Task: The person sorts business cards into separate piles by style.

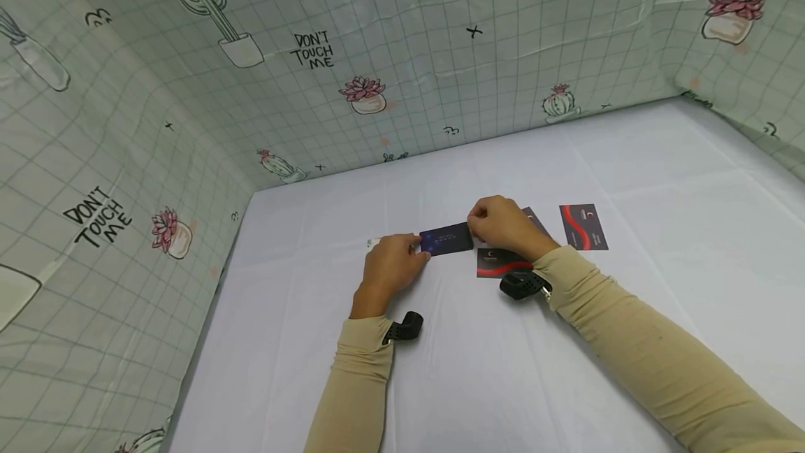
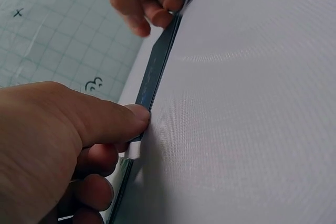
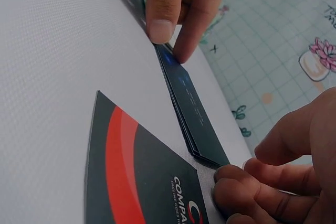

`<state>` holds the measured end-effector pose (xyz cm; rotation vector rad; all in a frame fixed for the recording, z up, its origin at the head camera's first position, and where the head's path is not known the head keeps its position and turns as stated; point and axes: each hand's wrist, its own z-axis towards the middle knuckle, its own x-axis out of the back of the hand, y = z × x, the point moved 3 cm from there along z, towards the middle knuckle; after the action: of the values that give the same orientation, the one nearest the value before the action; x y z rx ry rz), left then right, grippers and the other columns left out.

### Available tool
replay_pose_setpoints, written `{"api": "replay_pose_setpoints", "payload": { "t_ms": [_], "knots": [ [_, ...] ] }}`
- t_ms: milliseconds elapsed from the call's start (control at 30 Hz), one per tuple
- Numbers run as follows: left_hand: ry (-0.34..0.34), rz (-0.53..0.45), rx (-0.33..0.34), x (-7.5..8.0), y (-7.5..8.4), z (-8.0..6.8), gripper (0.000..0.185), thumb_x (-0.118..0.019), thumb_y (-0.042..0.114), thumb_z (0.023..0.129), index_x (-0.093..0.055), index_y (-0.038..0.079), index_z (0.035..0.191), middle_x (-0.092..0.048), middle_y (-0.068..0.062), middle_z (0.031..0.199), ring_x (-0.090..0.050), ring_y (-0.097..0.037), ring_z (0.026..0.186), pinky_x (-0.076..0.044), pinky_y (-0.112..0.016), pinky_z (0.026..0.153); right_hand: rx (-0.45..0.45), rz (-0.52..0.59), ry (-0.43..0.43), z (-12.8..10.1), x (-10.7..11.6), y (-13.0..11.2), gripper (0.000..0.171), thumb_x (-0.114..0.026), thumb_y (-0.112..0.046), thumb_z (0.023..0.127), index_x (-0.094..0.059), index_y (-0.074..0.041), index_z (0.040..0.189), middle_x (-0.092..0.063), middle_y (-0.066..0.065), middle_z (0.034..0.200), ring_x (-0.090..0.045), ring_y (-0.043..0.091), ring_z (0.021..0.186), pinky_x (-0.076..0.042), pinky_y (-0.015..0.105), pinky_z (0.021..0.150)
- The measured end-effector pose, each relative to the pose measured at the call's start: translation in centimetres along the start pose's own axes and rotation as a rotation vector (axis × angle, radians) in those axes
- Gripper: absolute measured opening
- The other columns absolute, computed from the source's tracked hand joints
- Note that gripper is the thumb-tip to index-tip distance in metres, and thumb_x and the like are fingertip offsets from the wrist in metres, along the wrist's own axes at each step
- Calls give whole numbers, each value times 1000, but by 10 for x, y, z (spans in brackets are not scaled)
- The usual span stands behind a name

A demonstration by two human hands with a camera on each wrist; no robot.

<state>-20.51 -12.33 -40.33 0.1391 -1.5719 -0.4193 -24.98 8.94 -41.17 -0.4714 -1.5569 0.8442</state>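
The right hand (image 1: 499, 227) covers one end of the dark blue card (image 1: 448, 238) and most of a card behind it (image 1: 533, 216). The left hand (image 1: 393, 264) hides the blue card's other end and all but a tip of a pale strip (image 1: 373, 243). The blue card's print is too small to read. In the right wrist view, the red-and-black card's (image 3: 142, 182) lettering is cut off by the bottom edge.
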Motion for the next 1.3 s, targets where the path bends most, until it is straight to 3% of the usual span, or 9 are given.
{"api": "replay_pose_setpoints", "payload": {
  "t_ms": [467, 800, 1300],
  "knots": [
    [9, 3, -9, 0, 0, 0, 39, -71, 30, 93, -71, 12, 127, -62, 3, 75, -53, -13, 65, -40, -30, 55, -5, 49, 10, 0, -2, 3, 22, -57, -19, 94, -69, -4, 105, -71, 6, 83, -67, 18, 71, -45, 33, 64],
    [22, 9, -4, -1, -1, 1, 38, -71, 31, 92, -72, 13, 126, -64, 3, 78, -54, -14, 69, -41, -30, 57, 26, 42, 16, 1, -1, 3, 20, -58, -17, 94, -70, -3, 101, -69, 4, 75, -64, 18, 68, -44, 32, 63],
    [7, 11, -22, 1, -1, -1, 41, -71, 31, 92, -71, 11, 128, -59, 5, 71, -51, -11, 62, -39, -28, 52, 34, 24, -21, -9, 2, -2, 22, -58, -20, 95, -70, -3, 102, -68, 2, 75, -61, 17, 66, -46, 33, 63]
  ]
}}
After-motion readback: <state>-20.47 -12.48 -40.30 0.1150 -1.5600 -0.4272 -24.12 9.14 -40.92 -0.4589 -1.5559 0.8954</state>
